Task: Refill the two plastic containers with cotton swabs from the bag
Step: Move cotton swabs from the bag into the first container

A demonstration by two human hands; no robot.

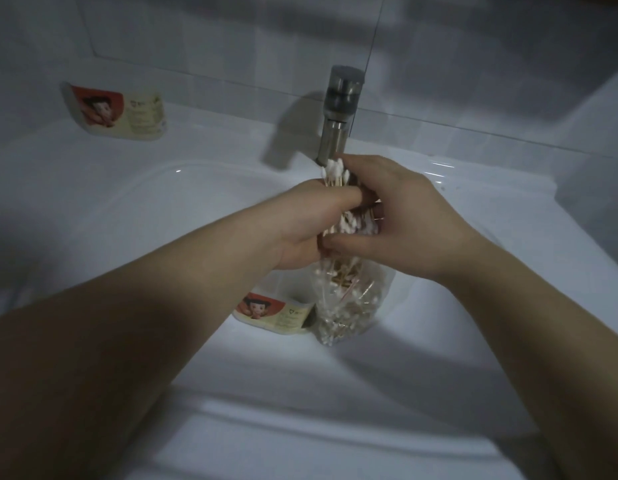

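Because the cotton swabs (335,173) are light, thin sticks that scatter easily, they are best taken as a bundle round the shafts, and both grips have them so at frame centre. The left grip (309,233) is curled round the bunch; the right grip (408,216) pinches it from the other side. The clear bag (349,306), soft and crinkly, hangs just below over the sink (162,220), well filled with swabs. The near container (276,311) lies just left of the bag. The far container (115,110) is at upper left on the ledge. Contents of both are not visible.
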